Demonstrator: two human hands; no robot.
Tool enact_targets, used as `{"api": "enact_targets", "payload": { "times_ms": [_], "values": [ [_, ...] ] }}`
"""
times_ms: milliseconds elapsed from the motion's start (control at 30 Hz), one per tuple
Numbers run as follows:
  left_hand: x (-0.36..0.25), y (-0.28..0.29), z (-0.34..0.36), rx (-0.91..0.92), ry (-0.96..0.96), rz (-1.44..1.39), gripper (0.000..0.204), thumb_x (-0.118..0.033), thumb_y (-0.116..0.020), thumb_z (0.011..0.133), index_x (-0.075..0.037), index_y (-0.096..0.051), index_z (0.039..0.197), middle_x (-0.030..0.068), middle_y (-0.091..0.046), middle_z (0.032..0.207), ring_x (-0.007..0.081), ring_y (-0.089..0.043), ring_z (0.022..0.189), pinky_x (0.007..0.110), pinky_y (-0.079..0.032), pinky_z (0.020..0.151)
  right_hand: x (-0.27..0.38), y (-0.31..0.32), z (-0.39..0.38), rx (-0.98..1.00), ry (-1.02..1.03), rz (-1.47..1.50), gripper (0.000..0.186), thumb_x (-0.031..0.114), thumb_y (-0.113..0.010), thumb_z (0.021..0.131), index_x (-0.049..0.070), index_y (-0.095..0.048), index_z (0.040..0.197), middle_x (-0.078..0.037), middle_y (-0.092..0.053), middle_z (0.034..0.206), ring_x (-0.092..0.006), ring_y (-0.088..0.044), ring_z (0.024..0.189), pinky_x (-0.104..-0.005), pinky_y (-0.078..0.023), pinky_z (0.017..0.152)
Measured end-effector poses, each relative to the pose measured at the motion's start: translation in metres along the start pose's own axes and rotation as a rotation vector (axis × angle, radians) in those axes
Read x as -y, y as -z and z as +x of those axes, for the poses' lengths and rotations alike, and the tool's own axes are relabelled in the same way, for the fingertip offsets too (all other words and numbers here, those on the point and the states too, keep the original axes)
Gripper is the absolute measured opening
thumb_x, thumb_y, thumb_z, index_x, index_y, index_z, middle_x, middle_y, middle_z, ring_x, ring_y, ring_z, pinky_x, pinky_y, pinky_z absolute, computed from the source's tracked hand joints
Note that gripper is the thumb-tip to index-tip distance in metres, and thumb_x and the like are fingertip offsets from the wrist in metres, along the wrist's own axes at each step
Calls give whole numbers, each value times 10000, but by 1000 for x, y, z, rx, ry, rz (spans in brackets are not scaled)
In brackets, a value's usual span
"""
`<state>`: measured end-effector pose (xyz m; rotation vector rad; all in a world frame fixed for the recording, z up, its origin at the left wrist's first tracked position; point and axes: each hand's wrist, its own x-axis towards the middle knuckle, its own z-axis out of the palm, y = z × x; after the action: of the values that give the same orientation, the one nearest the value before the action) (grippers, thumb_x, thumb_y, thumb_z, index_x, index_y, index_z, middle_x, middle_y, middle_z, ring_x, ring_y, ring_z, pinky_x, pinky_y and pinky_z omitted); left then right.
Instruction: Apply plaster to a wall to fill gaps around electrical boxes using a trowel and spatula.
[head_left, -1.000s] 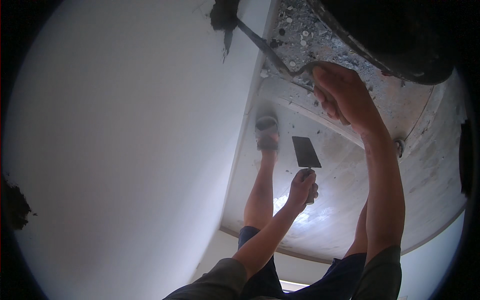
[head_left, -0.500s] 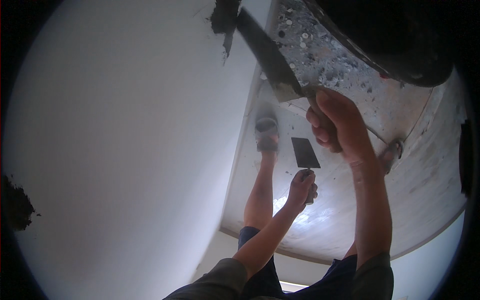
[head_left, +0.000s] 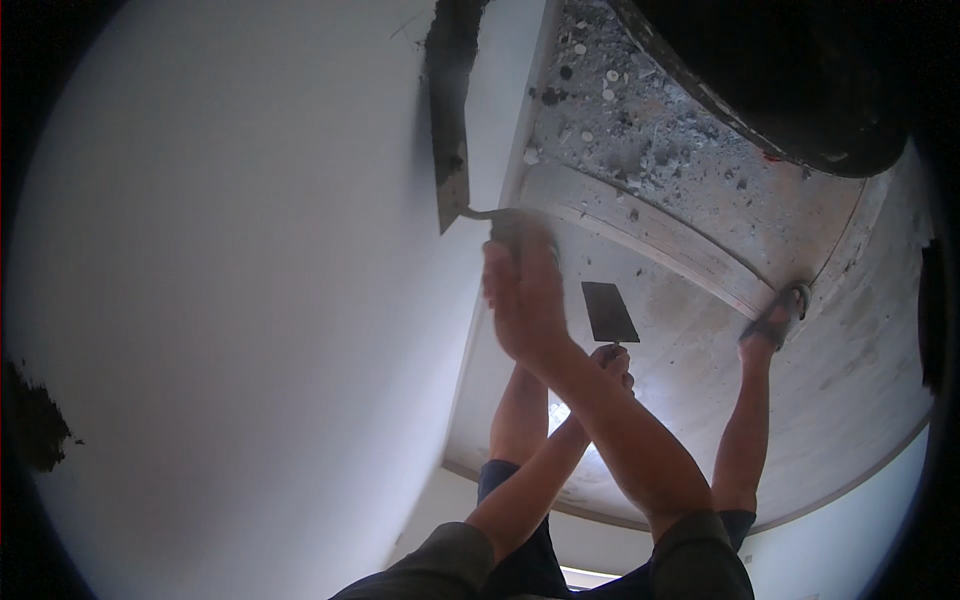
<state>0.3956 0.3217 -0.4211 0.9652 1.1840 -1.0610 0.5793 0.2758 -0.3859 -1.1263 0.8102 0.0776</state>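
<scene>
My right hand (head_left: 528, 295) is closed round the handle of a long plastering trowel (head_left: 451, 185). Its narrow blade stands nearly flat along the white wall (head_left: 270, 250), its far end over a dark, ragged patch (head_left: 458, 25) at the top. Where blade stops and patch begins is hard to make out. Lower down, my left hand (head_left: 612, 362) grips a small trowel (head_left: 610, 312) with a dark rectangular blade, held above the floor. My right forearm crosses in front of the left one, covering part of that hand and the small trowel's handle.
Another dark patch (head_left: 35, 415) marks the wall at far left. Rubble and chips lie on the rough floor (head_left: 640, 130) beyond a pale threshold strip (head_left: 670, 240). A large dark rounded object (head_left: 780, 80) fills the upper right. My foot (head_left: 785, 315) rests by the strip's right end.
My right hand has swung left and slightly down, bringing the long trowel from over the floor to the wall. The dark patch beside it looks altered. My left hand has barely moved.
</scene>
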Motion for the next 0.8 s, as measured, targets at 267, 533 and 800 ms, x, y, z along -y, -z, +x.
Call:
{"api": "enact_targets", "payload": {
  "times_ms": [267,533,800],
  "values": [
    [-3,12,5,-53,-34,114,275,-172,-657,906,-92,-489,1109,-12,-498,763,84,-508,569,237,-399,417,15,13,-14,109,-124,-120,392,246,-508,988,43,-390,1303,-221,-638,957,-415,-643,887,-461,-498,787],
    [19,55,36,311,-166,71,196,-147,-674,913,-81,-509,995,7,-536,744,119,-547,512,280,-456,402,23,23,13,21,-92,122,482,401,-454,1016,5,-393,1285,-22,-532,648,-118,-552,575,-288,-463,547],
    [14,29,17,68,-84,72,237,-136,-680,901,-85,-501,1048,4,-531,757,121,-554,549,275,-458,429,22,1,17,62,-35,32,392,304,-453,1027,6,-369,1268,-163,-617,825,-297,-644,689,-392,-509,654]
  ]
}}
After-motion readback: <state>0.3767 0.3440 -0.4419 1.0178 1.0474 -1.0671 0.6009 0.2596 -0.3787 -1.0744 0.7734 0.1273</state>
